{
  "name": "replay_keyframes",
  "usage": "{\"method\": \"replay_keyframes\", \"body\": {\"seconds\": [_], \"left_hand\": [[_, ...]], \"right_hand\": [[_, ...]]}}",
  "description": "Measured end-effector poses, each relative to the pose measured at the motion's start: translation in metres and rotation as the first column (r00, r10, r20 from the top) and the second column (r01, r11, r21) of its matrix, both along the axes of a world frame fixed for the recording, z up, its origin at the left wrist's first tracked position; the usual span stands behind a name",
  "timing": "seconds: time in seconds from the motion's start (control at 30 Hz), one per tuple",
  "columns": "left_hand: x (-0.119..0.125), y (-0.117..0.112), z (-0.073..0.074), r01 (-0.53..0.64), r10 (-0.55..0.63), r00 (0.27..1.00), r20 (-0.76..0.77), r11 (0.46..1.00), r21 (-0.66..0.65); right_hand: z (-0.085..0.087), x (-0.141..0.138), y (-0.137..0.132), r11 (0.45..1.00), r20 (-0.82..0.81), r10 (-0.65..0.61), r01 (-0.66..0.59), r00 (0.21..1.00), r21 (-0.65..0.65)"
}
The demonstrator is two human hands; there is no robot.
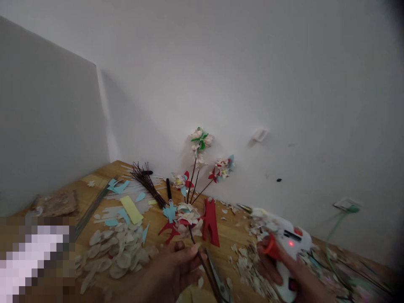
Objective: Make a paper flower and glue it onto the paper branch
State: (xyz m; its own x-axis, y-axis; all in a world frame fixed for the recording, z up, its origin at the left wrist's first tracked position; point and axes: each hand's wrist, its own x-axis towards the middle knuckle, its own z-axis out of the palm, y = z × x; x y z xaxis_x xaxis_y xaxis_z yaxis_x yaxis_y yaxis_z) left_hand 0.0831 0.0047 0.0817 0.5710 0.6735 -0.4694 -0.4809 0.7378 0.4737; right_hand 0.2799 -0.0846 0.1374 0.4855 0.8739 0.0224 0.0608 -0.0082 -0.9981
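Observation:
My left hand [175, 269] pinches a thin dark stem [202, 263] that carries a white and red paper flower [188, 215]. More paper flowers on stems [202, 143] rise behind it, against the white wall. My right hand [292, 275] grips a white hot glue gun [292, 244] with an orange trigger and a lit red lamp; its nozzle points left, toward the flowers. Both hands are low over a wooden table [227, 233].
A pile of pale paper petals [118, 252] lies at the left. Blue and yellow paper scraps [131, 208], a bundle of dark twigs [147, 181], red cut-outs [211, 221] and scissors [219, 282] lie about. Paper litter covers the right side. A green cable [334, 235] leads to a wall socket.

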Motion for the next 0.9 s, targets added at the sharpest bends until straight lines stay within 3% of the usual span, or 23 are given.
{"method": "replay_keyframes", "body": {"seconds": [0.1,0.17,0.23,0.3,0.33,0.43,0.53,0.67,0.9], "left_hand": [[0.000,0.003,0.000,-0.012,0.012,1.000,-0.002,0.999,0.038],[0.002,0.005,-0.002,-0.026,0.028,1.000,-0.015,0.996,0.087],[0.003,0.008,-0.004,-0.053,0.057,0.998,-0.023,0.987,0.152],[0.005,0.010,-0.008,-0.075,0.081,0.997,-0.018,0.974,0.214],[0.006,0.011,-0.010,-0.082,0.087,0.996,-0.014,0.968,0.237],[0.008,0.013,-0.016,-0.102,0.110,0.994,-0.011,0.951,0.293],[0.009,0.015,-0.020,-0.125,0.138,0.990,-0.019,0.941,0.314],[0.011,0.016,-0.024,-0.107,0.120,0.992,-0.025,0.951,0.291],[0.010,0.014,-0.021,-0.048,0.057,0.998,-0.026,0.962,0.268]], "right_hand": [[-0.006,0.018,-0.002,0.993,-0.223,-0.018,0.044,0.975,0.113],[-0.020,0.036,-0.005,0.986,-0.227,-0.097,0.125,0.969,0.113],[-0.042,0.055,-0.005,0.975,-0.053,-0.218,0.220,0.974,0.025],[-0.072,0.070,-0.003,0.908,0.253,-0.384,0.413,0.888,-0.074],[-0.087,0.075,-0.001,0.895,0.379,-0.371,0.435,0.848,-0.097],[-0.128,0.082,0.006,0.913,0.416,-0.327,0.398,0.848,-0.093],[-0.154,0.081,0.009,0.929,0.422,-0.286,0.356,0.861,-0.098],[-0.172,0.080,0.006,0.926,0.455,-0.264,0.356,0.851,-0.129],[-0.186,0.073,0.005,0.904,0.524,-0.296,0.411,0.799,-0.116]]}}
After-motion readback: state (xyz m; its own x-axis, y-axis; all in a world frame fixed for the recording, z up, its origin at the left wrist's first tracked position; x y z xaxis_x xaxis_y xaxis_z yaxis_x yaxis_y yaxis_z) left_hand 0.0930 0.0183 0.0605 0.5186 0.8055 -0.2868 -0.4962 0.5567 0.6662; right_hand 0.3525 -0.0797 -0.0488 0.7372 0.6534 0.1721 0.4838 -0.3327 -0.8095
